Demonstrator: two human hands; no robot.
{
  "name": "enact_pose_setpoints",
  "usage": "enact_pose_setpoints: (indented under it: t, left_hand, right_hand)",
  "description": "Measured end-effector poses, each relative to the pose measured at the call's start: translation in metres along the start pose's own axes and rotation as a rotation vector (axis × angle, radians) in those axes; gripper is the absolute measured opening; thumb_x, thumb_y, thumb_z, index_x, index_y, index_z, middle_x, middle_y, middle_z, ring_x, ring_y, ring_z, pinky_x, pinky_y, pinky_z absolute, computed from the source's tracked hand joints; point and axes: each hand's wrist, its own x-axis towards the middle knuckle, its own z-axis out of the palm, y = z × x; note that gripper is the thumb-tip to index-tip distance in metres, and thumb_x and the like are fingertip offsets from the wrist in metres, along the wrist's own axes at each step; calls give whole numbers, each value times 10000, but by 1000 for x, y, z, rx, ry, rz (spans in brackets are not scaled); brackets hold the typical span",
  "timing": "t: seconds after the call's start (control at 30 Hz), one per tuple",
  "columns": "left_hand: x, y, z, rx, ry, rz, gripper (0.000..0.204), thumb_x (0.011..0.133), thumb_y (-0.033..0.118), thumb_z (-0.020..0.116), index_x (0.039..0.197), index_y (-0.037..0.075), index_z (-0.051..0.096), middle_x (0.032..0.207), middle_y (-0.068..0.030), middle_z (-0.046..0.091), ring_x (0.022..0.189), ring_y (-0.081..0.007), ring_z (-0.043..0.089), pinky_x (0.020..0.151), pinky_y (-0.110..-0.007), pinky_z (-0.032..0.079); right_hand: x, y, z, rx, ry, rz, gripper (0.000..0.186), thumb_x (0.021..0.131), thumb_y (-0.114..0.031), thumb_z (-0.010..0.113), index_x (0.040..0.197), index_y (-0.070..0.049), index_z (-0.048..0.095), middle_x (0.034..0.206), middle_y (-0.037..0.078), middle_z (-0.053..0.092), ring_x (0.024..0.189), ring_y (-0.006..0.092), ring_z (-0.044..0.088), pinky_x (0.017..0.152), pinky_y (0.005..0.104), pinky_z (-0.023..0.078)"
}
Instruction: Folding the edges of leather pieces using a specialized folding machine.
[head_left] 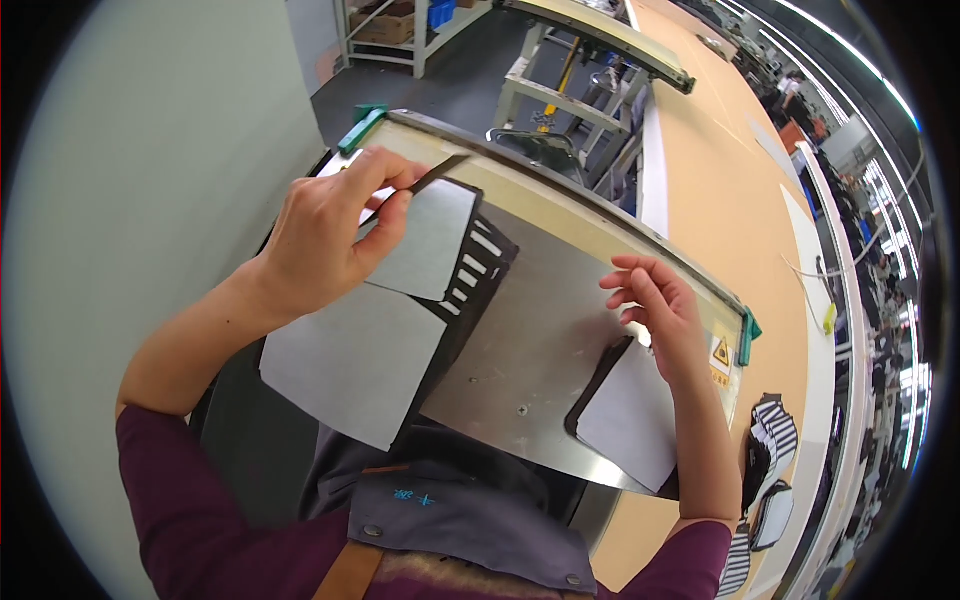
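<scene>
The left hand (325, 235) pinches the far corner of a large grey fabric panel with black slotted edging (400, 310), thumb and forefinger closed on its dark tip, so that the piece hangs lifted off the brushed steel plate (540, 340) and slopes down toward the person's lap; held this way, its underside stays free of the metal. The right hand (660, 310) is open, fingers loosely curled and holding nothing, its heel resting at the far edge of a smaller grey panel with a black border (630, 415), which lies flat at the near right of the plate and overhangs its rim, seemingly steadied there. Green clamps (358, 128) sit at the plate's far corners. To the right, on the tan tabletop (740, 200), a stack of striped black-and-white pieces (775, 430) waits within reach.
</scene>
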Motion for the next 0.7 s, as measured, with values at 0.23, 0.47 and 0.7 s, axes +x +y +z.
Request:
enact_pose_setpoints:
  t: [0.23, 0.47, 0.7]
  left_hand:
    - [38, 62, 117, -149, -360, 540, 108, 818, 65, 584, 881, 10, 514, 868, -118, 645, 713, -268, 681, 550, -362, 544]
    - [46, 36, 140, 62, -736, 214, 714, 946, 535, 555, 1322, -66, 470, 1459, -280, 421, 1393, -402, 376, 1157, -461, 306]
    - [46, 20, 149, 78, -761, 215, 863, 929, 599, 544, 1436, -74, 360, 1533, -273, 322, 1446, -380, 297, 1192, -444, 246]
  right_hand:
    - [11, 7, -26, 77, 184, 42, 665, 958, -352, 660, 1446, -10, 367, 919, 81, 687, 746, 99, 635, 615, 195, 474]
    - [7, 21, -36, -410, 303, -81, 640, 873, -60, 696, 1440, -33, 399, 803, 15, 662, 638, 77, 576, 582, 210, 461]
    - [5, 20, -30, -1014, 341, -567, 539, 901, -165, 683, 1375, -19, 472, 1265, 157, 592, 1163, 308, 579, 965, 426, 468]
